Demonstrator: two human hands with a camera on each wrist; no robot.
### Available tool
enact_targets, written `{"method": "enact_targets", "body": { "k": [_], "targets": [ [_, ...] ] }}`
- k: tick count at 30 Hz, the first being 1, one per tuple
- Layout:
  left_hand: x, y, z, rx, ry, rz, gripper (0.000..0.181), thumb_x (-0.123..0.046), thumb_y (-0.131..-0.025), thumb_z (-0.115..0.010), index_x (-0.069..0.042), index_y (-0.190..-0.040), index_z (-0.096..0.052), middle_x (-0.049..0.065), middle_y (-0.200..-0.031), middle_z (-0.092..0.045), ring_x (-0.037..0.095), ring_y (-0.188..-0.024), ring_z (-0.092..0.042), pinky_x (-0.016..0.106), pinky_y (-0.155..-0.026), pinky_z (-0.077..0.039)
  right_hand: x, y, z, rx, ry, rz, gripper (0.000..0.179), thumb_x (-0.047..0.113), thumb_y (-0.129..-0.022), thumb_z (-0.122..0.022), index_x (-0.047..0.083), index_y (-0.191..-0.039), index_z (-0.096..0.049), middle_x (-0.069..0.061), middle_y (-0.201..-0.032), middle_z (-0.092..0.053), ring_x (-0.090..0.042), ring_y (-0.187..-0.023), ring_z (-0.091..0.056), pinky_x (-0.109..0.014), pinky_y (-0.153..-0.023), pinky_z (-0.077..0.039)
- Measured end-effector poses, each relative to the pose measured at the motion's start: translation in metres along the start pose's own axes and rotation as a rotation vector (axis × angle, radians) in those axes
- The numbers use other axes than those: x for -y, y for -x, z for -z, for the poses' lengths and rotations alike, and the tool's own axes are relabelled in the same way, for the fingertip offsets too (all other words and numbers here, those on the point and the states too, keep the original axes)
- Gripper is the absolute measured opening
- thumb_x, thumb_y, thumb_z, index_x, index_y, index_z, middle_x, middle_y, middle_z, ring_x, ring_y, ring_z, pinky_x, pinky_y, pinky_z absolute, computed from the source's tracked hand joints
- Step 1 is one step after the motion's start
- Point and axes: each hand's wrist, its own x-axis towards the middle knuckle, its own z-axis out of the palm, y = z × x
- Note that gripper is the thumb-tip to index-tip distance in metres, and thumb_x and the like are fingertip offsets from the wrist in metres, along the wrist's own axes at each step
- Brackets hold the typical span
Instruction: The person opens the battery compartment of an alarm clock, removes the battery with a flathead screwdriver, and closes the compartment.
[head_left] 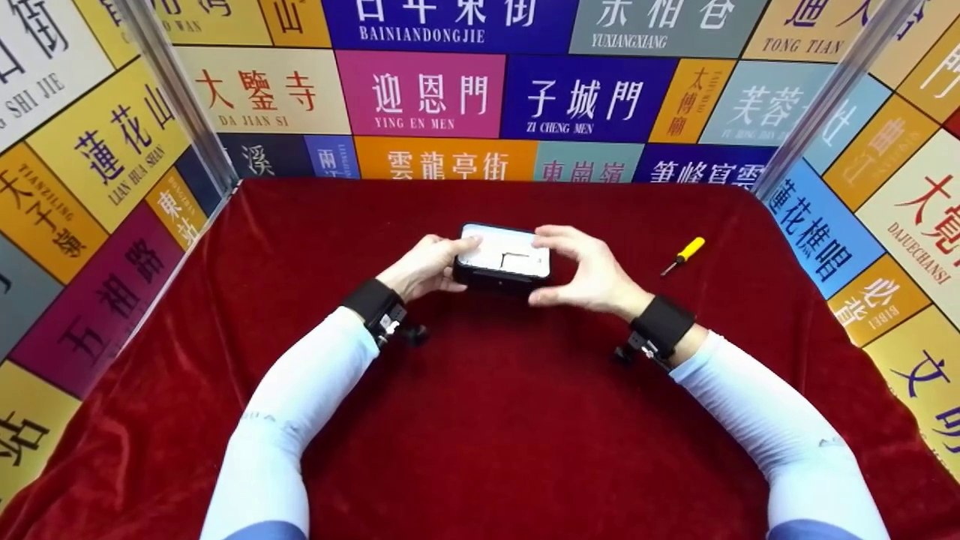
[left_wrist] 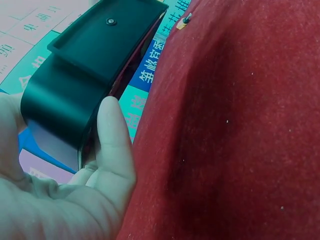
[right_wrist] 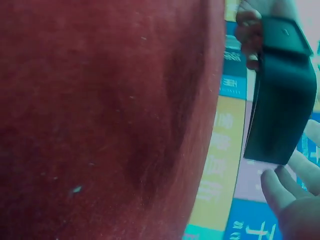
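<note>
From where I stand, I can see a black box up off the red-draped worktop, around the middle and towards the far side, with both of the person's hands at its ends. The left hand holds it by the left end: the thumb lies over the pale, shiny top, and the other fingers tuck in at the side and underneath. The right hand stands around the opposite end with its fingers spread wide, the index finger up by the top edge and the thumb lower, near the front corner; whether that thumb actually touches, I cannot tell. A dark, angular line runs across the pale top, and one dark face carries a raised flat panel with a small round screw in it. Off to the right, well apart from the box, a yellow-handled screwdriver lies on the worktop, its thin shaft slanting back towards the person. Each wrist wears a black band with a little device fixed to it, and white sleeves cover the forearms. Around the worktop rise brightly coloured wall panels printed with large characters, and clear posts stand at the two far corners
</note>
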Motion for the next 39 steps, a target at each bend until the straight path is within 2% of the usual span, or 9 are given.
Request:
{"method": "enact_targets", "body": {
  "k": [4, 8, 13, 17, 21, 28, 34, 39],
  "targets": [
    [0.0, -0.002, 0.001, -0.009, 0.011, -0.001, 0.027, -0.037, -0.11, -0.071, -0.012, -0.1, -0.075, -0.001, -0.081, -0.077, 0.014, -0.071, -0.07, 0.031, -0.068, -0.063, 0.002, 0.004, -0.007, 0.011, 0.209, 0.174, 0.098, 0.042, -0.062, -0.111, 0.01, -0.147, -0.073, -0.02, -0.16, -0.064, -0.046, -0.156, -0.053, -0.062, -0.131, -0.042],
    [0.0, -0.002, 0.001, -0.016, 0.016, 0.016, 0.028, -0.039, -0.11, -0.071, -0.013, -0.101, -0.074, -0.001, -0.082, -0.073, 0.015, -0.074, -0.069, 0.03, -0.067, -0.062, 0.003, 0.006, -0.011, 0.025, 0.339, 0.313, 0.108, 0.051, -0.062, -0.11, 0.007, -0.152, -0.068, -0.024, -0.158, -0.064, -0.048, -0.152, -0.055, -0.063, -0.128, -0.046],
    [-0.001, -0.002, -0.003, -0.014, 0.019, 0.047, 0.028, -0.04, -0.11, -0.071, -0.014, -0.102, -0.072, -0.002, -0.079, -0.072, 0.014, -0.068, -0.069, 0.028, -0.062, -0.061, 0.005, 0.009, -0.013, 0.047, 0.481, 0.387, 0.107, 0.056, -0.07, -0.106, 0.007, -0.155, -0.065, -0.023, -0.157, -0.064, -0.043, -0.146, -0.06, -0.057, -0.123, -0.053],
    [0.0, -0.002, -0.004, 0.001, 0.04, 0.07, 0.028, -0.04, -0.11, -0.071, -0.013, -0.102, -0.072, -0.004, -0.072, -0.07, 0.011, -0.059, -0.066, 0.026, -0.059, -0.061, 0.002, 0.009, -0.014, 0.027, 0.568, 0.417, 0.094, 0.043, -0.076, -0.106, 0.007, -0.153, -0.065, -0.022, -0.154, -0.066, -0.042, -0.142, -0.063, -0.054, -0.121, -0.055],
    [0.001, 0.0, -0.006, 0.022, 0.041, 0.093, 0.028, -0.039, -0.11, -0.07, -0.013, -0.099, -0.074, -0.005, -0.065, -0.067, 0.008, -0.055, -0.064, 0.025, -0.059, -0.061, -0.001, 0.007, -0.016, -0.006, 0.62, 0.45, 0.083, 0.028, -0.078, -0.104, 0.006, -0.149, -0.067, -0.022, -0.149, -0.069, -0.04, -0.138, -0.067, -0.052, -0.119, -0.057],
    [0.002, 0.004, -0.012, 0.038, 0.047, 0.099, 0.029, -0.038, -0.111, -0.069, -0.014, -0.094, -0.073, -0.006, -0.061, -0.062, 0.006, -0.053, -0.059, 0.024, -0.057, -0.059, -0.003, 0.005, -0.017, -0.058, 0.669, 0.499, 0.073, 0.022, -0.079, -0.1, 0.003, -0.143, -0.07, -0.02, -0.143, -0.073, -0.039, -0.132, -0.071, -0.05, -0.115, -0.06],
    [0.001, 0.003, -0.014, 0.064, 0.071, 0.118, 0.03, -0.041, -0.113, -0.065, -0.013, -0.106, -0.071, -0.002, -0.071, -0.073, 0.009, -0.057, -0.062, 0.021, -0.054, -0.055, -0.005, 0.007, -0.016, -0.123, 0.667, 0.553, 0.065, 0.018, -0.082, -0.096, 0.003, -0.141, -0.073, -0.021, -0.139, -0.077, -0.04, -0.131, -0.073, -0.052, -0.114, -0.061],
    [0.0, 0.003, -0.014, 0.064, 0.023, 0.124, 0.035, -0.045, -0.114, -0.061, -0.011, -0.116, -0.071, 0.001, -0.078, -0.076, 0.012, -0.061, -0.064, 0.021, -0.052, -0.052, -0.006, 0.008, -0.015, -0.168, 0.674, 0.581, 0.059, 0.019, -0.085, -0.093, 0.002, -0.138, -0.074, -0.021, -0.136, -0.079, -0.04, -0.129, -0.075, -0.053, -0.113, -0.062]
  ]
}}
